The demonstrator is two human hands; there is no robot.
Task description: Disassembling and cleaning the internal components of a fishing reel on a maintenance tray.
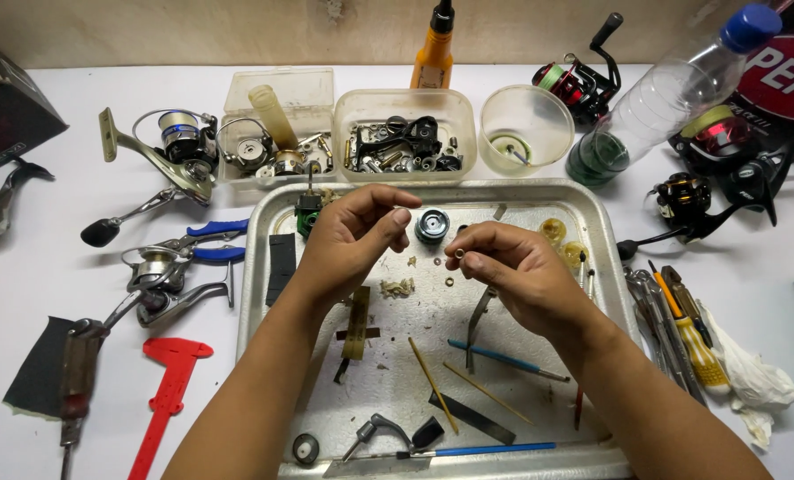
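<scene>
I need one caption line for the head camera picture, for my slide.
Right hand pinches a small ring beside the left hand, above a metal tray.

A: Entry, head view. Two forearms come in from the lower edge of the frame. Sleeves?

B: None seen. Both are bare from the bottom edge up to the wrists.

A: Left hand (357, 233), centre of frame: gloves, rings, watch?

B: None visible. Right hand (513, 271) likewise bare; nails short and unpainted.

A: Noted.
</scene>
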